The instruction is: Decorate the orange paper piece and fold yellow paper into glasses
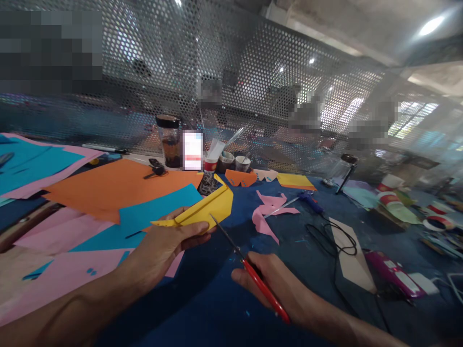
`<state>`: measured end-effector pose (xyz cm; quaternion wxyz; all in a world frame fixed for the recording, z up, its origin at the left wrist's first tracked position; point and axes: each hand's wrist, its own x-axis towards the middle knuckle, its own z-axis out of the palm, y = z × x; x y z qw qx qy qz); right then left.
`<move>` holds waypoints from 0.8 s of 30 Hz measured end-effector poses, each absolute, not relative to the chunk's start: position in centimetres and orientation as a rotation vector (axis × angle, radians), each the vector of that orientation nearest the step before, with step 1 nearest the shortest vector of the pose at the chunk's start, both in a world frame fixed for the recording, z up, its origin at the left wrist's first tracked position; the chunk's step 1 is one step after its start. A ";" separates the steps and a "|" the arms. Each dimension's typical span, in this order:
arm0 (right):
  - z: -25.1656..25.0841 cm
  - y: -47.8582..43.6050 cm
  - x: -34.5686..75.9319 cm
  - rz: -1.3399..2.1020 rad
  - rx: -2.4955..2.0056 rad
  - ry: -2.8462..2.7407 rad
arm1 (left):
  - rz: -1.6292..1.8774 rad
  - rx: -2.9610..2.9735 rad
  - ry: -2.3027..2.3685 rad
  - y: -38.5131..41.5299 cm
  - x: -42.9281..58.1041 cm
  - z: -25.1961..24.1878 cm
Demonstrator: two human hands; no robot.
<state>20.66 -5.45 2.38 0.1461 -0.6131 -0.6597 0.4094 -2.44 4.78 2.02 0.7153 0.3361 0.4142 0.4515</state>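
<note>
My left hand [171, 243] grips a folded piece of yellow paper [211, 205], thumb on top and fingers underneath. Red-handled scissors [258, 278] are in my right hand [275, 277], their blades pointing up and left. The blade tips meet the lower edge of the yellow paper near my left thumb; I cannot tell how far they cut in. Just right of the paper lies a pink paper pinwheel [265, 212] with a clear stick across it. Behind my left hand spread a blue sheet [162, 207] and an orange sheet [104, 185].
A perforated metal screen [235, 62] rises behind the dark blue table [217, 308]. Along it stand a lidded jar [170, 144], a lit phone [193, 150] and paper cups [243, 163]. A blue glue gun [311, 201] with its cord and a magenta device [394, 273] lie right.
</note>
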 end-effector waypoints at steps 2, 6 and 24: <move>2.4 -5.5 20.7 1.228 -1.753 -1.879 | 0.999 0.737 0.920 4.7 -2.4 2.2; 3.0 -5.4 20.9 1.218 -1.779 -1.914 | 1.007 0.714 0.944 4.6 -2.3 2.6; 0.6 -6.9 29.7 0.288 -2.141 -2.126 | 0.908 0.830 0.921 4.9 -3.2 1.6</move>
